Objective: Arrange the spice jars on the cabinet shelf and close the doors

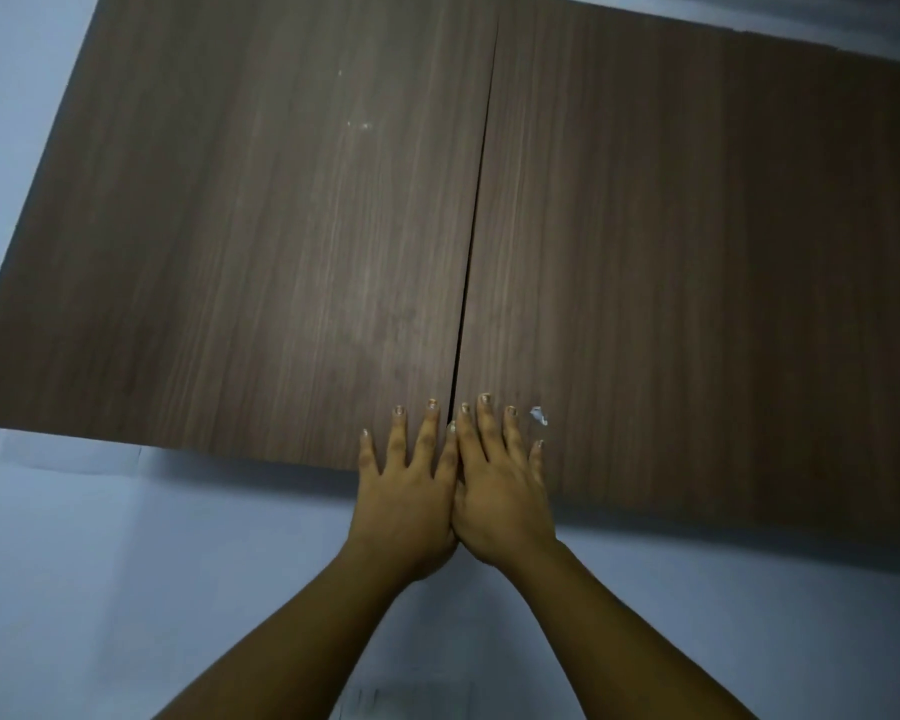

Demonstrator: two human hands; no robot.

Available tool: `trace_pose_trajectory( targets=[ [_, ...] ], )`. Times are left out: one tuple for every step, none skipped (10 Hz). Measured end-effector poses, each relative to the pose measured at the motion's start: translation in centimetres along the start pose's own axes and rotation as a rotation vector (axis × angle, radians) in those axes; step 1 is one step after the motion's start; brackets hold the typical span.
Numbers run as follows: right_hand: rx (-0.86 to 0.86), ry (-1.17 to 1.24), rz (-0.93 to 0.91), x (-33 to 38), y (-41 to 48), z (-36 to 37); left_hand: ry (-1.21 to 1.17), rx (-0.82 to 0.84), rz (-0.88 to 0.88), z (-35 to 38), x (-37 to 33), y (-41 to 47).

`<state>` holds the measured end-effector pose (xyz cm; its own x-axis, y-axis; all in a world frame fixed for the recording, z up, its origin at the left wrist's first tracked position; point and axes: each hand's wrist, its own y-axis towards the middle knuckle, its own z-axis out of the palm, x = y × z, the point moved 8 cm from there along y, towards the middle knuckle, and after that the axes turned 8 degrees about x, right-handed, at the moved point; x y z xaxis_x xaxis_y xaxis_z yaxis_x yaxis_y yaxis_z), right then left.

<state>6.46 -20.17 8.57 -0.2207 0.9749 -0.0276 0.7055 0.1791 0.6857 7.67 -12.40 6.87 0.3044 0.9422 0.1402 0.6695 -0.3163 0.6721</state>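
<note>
A brown wood-grain wall cabinet fills the view. Its left door (261, 241) and right door (697, 283) are both shut, with only a thin dark seam between them. My left hand (406, 496) lies flat with straight fingers on the lower inner corner of the left door. My right hand (500, 491) lies flat the same way on the lower inner corner of the right door. The two hands touch side by side at the seam. The spice jars and the shelf are hidden behind the doors.
A pale bluish wall (126, 563) surrounds the cabinet below and at the left. A small white chip (539, 415) marks the right door beside my right hand. The cabinet's bottom edge runs just under my fingers.
</note>
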Motion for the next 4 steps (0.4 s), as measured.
trace_pose_trajectory(
  targets=[
    [0.102,0.068,-0.037,-0.2,0.0,-0.8,-0.058,0.052,-0.005,-0.9,0.1,-0.3],
    [0.264,0.215,-0.031,-0.7,-0.6,-1.7,-0.214,0.118,-0.004,-2.0,0.4,-0.8],
    [0.372,0.482,0.0,-0.7,-2.3,-2.0,-0.447,0.162,0.017,-3.2,0.5,-2.1],
    [0.366,0.638,0.049,-1.1,-3.8,-2.8,-0.519,0.149,-0.017,-4.7,1.3,-3.2]
  ],
)
